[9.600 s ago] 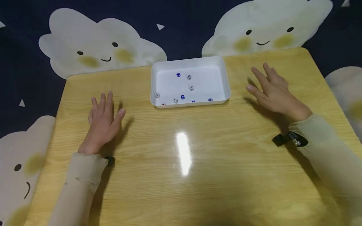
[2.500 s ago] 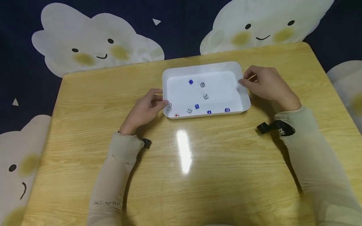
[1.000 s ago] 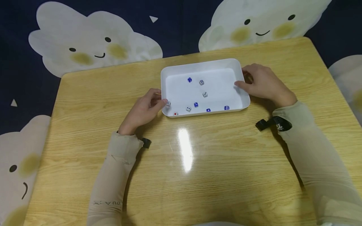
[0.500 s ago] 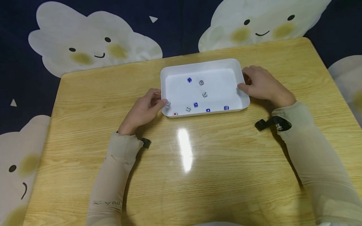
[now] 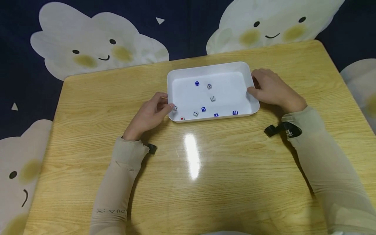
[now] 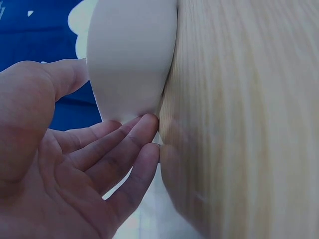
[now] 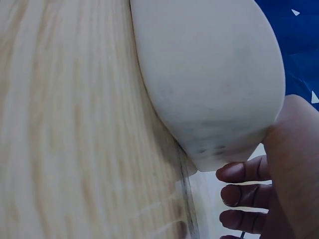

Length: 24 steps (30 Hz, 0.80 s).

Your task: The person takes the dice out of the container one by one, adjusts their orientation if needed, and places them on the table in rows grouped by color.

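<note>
A shallow white plastic tray [image 5: 227,89] lies near the back of the table, holding several small dice. Among them are a blue die [image 5: 197,84], a white die [image 5: 212,99] and a die with a red dot [image 5: 182,118] by the front wall. My left hand [image 5: 147,114] grips the tray's left end, thumb over the rim beside a white die [image 5: 175,108]. In the left wrist view its fingertips [image 6: 148,122] touch the outer wall low down. On the right end, my right hand [image 5: 274,88] has its thumb over the rim and its fingers behind the outer wall.
The wooden table [image 5: 164,182] carries a bright light reflection in front of the tray. Beyond its back edge hangs a dark blue cloth [image 5: 188,29] with smiling clouds. Black camera mounts [image 5: 271,130] sit on both wrists.
Both hands came in from the sides of the table to the tray, which now sits farther right in view. Over the last second my right thumb drew back slightly toward the rim.
</note>
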### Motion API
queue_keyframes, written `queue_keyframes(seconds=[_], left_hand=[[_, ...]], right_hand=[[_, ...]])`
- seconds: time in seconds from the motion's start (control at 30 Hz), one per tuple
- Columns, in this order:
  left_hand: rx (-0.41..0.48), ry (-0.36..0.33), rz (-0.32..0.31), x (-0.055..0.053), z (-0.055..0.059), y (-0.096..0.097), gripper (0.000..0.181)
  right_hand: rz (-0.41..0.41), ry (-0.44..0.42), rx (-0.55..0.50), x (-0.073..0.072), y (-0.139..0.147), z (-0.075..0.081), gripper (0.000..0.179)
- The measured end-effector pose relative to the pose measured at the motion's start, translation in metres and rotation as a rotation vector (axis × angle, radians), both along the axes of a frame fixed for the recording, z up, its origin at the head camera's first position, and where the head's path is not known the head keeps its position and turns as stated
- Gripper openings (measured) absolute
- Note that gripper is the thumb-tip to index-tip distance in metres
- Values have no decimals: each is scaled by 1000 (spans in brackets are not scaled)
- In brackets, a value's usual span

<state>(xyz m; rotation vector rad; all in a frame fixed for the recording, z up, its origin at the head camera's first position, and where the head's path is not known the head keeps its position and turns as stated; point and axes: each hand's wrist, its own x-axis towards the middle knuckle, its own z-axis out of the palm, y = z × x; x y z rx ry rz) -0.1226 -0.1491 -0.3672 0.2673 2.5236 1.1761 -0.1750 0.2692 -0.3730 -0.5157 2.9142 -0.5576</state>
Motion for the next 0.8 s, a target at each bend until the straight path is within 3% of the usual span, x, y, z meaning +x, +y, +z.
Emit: queue_keyframes(seconds=[0.13, 0.37, 0.63, 0.8], left_hand=[[-2, 2, -3, 0, -1, 0, 53], [-11, 4, -8, -1, -2, 0, 55], [-20, 6, -16, 0, -1, 0, 54], [-25, 10, -17, 0, 0, 1, 54]], right_hand=[[-20, 15, 22, 2, -1, 1, 32], [-66, -35, 15, 4, -5, 5, 40], [-78, 5, 87, 6, -12, 6, 52], [-96, -15, 80, 6, -12, 4, 50]])
